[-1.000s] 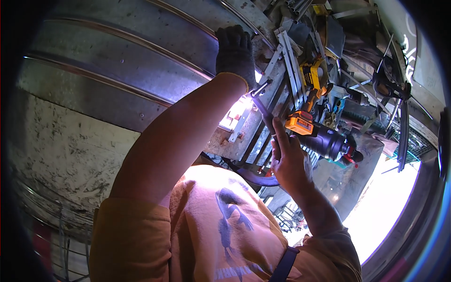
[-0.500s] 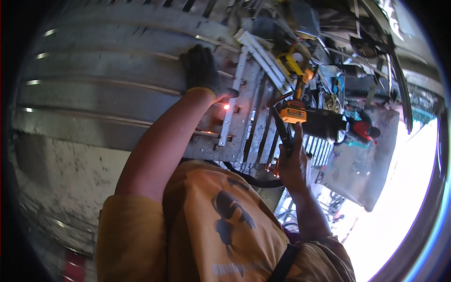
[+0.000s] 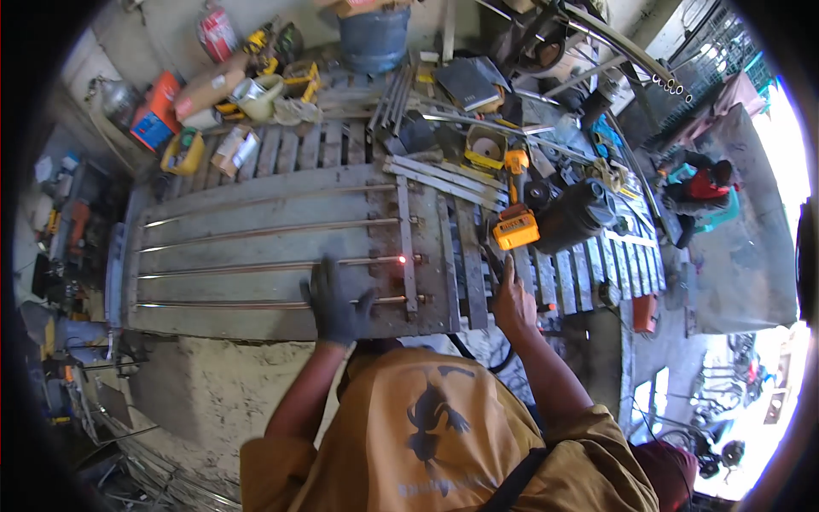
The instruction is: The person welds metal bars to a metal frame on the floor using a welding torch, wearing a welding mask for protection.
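Observation:
My left hand, in a dark grey glove, is over the near edge of a grey metal plate, fingers spread and holding nothing. Several slim metal rods lie across the plate, their right ends at a flat metal bar with holes. A small spot glows red where one rod meets the bar. My bare right hand is closed around the black handle of a welding torch, right of the plate; its tip is hard to make out. Beside it is a cordless tool with a yellow battery.
The plate rests on a slatted bench. A dark rounded container, light metal strips and a yellow box stand to the right and back. A blue bucket is at the far side. Another person sits at right.
My left hand has come off the bar and back toward me, over the near rods. The right hand still holds the torch. The view has tilted and widened; the red glow is smaller.

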A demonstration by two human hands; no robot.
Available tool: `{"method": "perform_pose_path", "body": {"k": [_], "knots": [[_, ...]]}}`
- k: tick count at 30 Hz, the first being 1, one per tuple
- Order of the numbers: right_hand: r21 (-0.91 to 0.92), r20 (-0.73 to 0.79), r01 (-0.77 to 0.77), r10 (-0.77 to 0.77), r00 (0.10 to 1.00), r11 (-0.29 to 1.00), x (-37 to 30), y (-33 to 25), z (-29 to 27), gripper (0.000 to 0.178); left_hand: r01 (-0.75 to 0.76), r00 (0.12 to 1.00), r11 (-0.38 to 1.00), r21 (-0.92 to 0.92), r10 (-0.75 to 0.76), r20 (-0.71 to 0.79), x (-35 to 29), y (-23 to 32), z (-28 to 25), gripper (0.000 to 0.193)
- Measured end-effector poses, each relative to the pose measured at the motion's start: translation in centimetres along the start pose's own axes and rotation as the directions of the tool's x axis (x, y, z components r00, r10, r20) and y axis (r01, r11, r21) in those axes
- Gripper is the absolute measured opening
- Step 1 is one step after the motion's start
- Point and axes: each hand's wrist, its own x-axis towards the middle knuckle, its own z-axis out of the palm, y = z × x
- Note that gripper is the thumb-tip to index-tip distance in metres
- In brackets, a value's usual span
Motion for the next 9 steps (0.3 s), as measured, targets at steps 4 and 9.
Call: {"method": "perform_pose_path", "body": {"k": [4, 9], "knots": [[0.133, 0.035, -0.03, 0.026, 0.999, 0.991, 1.1, 1.2, 3.7, 0.092, 0.09, 0.989, 0.983, 0.159, -0.107, 0.1, -14.3, -5.9, -4.8, 0.104], [0.132, 0.179, -0.018, -0.006, 0.984, 0.991, 3.5, -2.2, 5.5, 0.089, 0.438, 0.874, 0.852, 0.288, -0.478, 0.085, -29.3, -9.3, -9.5, 0.11]]}}
